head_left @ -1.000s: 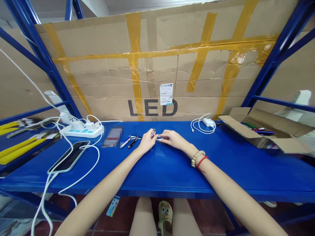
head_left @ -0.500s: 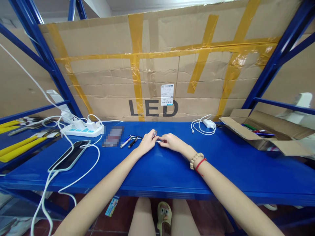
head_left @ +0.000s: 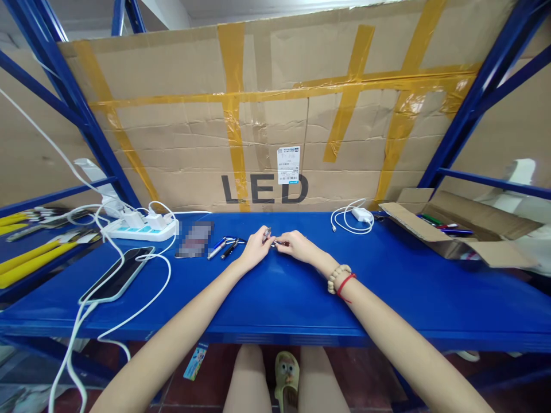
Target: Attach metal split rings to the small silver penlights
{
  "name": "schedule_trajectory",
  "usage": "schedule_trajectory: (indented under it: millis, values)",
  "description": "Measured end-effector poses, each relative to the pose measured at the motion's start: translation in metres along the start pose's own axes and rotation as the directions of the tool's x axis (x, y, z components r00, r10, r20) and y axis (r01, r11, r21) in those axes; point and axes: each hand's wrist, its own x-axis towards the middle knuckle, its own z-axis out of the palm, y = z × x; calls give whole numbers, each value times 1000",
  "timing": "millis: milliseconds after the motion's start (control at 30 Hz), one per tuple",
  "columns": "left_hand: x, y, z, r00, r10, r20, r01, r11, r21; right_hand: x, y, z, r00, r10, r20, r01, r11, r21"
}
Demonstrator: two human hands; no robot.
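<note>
Both of my hands meet over the middle of the blue table. My left hand (head_left: 255, 250) is closed around a slim, clear and silvery pen piece (head_left: 267, 233) whose end sticks up past the fingers. Pinched in the fingertips of my right hand (head_left: 302, 248) is a slim dark reddish-brown pen piece (head_left: 282, 243), pointing toward the left hand. Whether the two pieces touch is too small to tell. Just left of my left hand lie a blue and silver pen (head_left: 217, 248) and a black pen (head_left: 229, 250), with further pen parts behind them.
At left are a phone (head_left: 118, 276), a white power strip (head_left: 142, 230) with cables, and a blurred flat item (head_left: 195, 240). On the right stand a coiled white charger cable (head_left: 363, 215) and an open cardboard box (head_left: 456, 238) with pens. A large carton (head_left: 181, 143) closes off the back.
The reddish-brown piece in my right hand shows more clearly now. Both hands stay almost in place, and the whole view has shifted slightly.
</note>
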Motion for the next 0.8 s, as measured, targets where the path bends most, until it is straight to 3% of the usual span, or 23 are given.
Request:
schedule_trajectory:
  millis: [200,400,567,800]
  values:
    - [-2,3,0,995,-103,6,103,994,-44,-1,4,-10,987,35,-160,-42,998,-39]
    - [-4,2,2,993,22,115,-10,995,-102,-3,-2,-16,954,51,-294,-69,996,-52]
    - [-5,2,3,988,89,126,-73,990,-125,-1,-7,-14,962,3,-274,-19,998,-52]
    - [-5,-1,6,989,90,114,-77,990,-115,-2,-9,-16,976,-9,-218,-1,999,-49]
